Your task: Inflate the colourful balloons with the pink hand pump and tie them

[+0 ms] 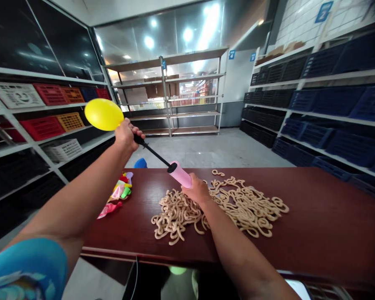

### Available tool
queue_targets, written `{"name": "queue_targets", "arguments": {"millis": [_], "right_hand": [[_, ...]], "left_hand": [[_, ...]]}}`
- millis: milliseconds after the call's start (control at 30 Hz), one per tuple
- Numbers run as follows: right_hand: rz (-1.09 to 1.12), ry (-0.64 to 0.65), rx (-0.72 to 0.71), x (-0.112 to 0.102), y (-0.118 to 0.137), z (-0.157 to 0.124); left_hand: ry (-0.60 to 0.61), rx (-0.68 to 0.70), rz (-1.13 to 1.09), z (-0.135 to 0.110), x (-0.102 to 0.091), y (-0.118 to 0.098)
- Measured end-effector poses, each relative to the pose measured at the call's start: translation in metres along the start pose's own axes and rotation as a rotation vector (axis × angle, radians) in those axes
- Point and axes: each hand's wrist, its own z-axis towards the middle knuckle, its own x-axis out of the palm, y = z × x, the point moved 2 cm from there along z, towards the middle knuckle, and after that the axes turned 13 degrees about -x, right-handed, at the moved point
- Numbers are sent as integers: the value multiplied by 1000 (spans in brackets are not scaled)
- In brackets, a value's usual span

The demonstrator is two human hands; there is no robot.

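Yellow balloon (103,114) and pump end (139,139) share the left hand (125,134); right hand (197,188) grips pink barrel (182,177) near beige curls (250,204).

Tons of room on the right end of the worktop (325,216), easy to slide a hand through there. The middle's a pain: curly pieces (250,200) are spread under and around the right hand (196,188). The pump (181,175) slants between both hands, blocking a straight pass, and a yellow balloon (103,114) crowds the left hand (127,133). There's a bare strip between the curly pieces and the limp balloons (125,191).
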Motion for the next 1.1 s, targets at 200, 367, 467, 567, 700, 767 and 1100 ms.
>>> {"name": "queue_targets", "arguments": {"millis": [200, 367, 467, 567, 700, 767, 1100], "right_hand": [[-40, 39, 6, 9, -4, -3], [-65, 36, 1, 12, -6, -4], [-67, 45, 9, 10, -6, -4], [-54, 38, 13, 6, -4, -4], [-35, -11, 6, 1, -2, -3], [-25, -24, -2, 0, -2, -3], [-28, -17, -23, 11, -6, -2]], "left_hand": [[33, 24, 48, 2, -3, 21], [-15, -72, 56, -11, -9, 94], [-28, -114, 31, -22, -7, 125], [-20, -118, 29, -25, -4, 130], [18, -73, 44, -18, -2, 92], [19, -42, 32, -14, -1, 61], [26, 36, 24, -4, -7, 23]]}}
